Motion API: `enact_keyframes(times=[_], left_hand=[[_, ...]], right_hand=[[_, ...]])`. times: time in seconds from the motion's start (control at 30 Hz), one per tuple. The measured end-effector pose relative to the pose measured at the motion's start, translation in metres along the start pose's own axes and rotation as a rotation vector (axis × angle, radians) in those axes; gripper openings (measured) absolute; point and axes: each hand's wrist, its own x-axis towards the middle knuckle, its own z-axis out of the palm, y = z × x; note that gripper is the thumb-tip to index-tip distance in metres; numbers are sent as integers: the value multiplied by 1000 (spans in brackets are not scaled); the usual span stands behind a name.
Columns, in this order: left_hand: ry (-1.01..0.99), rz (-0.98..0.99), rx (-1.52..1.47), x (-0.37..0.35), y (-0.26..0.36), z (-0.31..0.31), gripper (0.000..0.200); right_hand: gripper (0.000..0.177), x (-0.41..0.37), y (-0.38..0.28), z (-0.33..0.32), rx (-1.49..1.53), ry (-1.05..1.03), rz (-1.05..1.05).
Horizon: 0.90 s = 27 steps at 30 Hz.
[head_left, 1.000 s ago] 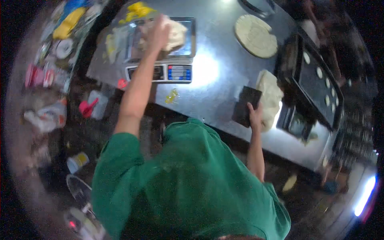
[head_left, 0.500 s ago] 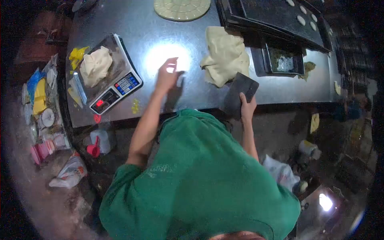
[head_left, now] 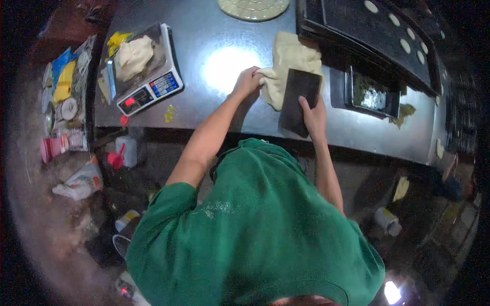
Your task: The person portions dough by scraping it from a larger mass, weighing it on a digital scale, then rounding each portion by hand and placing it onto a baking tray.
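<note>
A large pale slab of dough (head_left: 293, 53) lies on the metal worktable (head_left: 204, 107). My left hand (head_left: 247, 82) is closed on the dough's left edge, pulling up a small flap. In my right hand (head_left: 315, 118) is a dark flat dough scraper (head_left: 300, 97), thumb on its face, held over the front right part of the slab. The scraper covers some of the dough, so whether its edge touches is hidden. To the left, a digital kitchen scale (head_left: 162, 84) carries another lump of dough (head_left: 135, 57) on its tray; its red display is lit.
Black baking trays (head_left: 352, 38) with several small dough pieces are stacked at the back right. Before them stands a rectangular tin (head_left: 375, 108). A round scored dough disc (head_left: 253, 9) lies at the back. Yellow scraps (head_left: 170, 113) sit near the front edge.
My left hand has moved right from the bare tabletop and taken hold of the dough's edge. My right hand has brought the scraper up and left over the dough. The view has shifted.
</note>
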Motion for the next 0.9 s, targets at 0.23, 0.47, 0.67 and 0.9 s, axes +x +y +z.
enact_keyframes(times=[0.23, 0.47, 0.67, 0.9], left_hand=[[123, 52, -55, -26, -37, 6, 27], [260, -57, -232, -44, -51, -37, 23], [71, -317, -703, -87, -98, -146, 32], [374, -188, -1040, -115, -76, -303, 43]], right_hand=[[47, 43, -12, 111, -714, -250, -91], [52, 75, 5, 166, -497, -170, -112], [60, 79, 27, 165, -397, -92, -180], [54, 86, 51, 176, -494, 23, 9]])
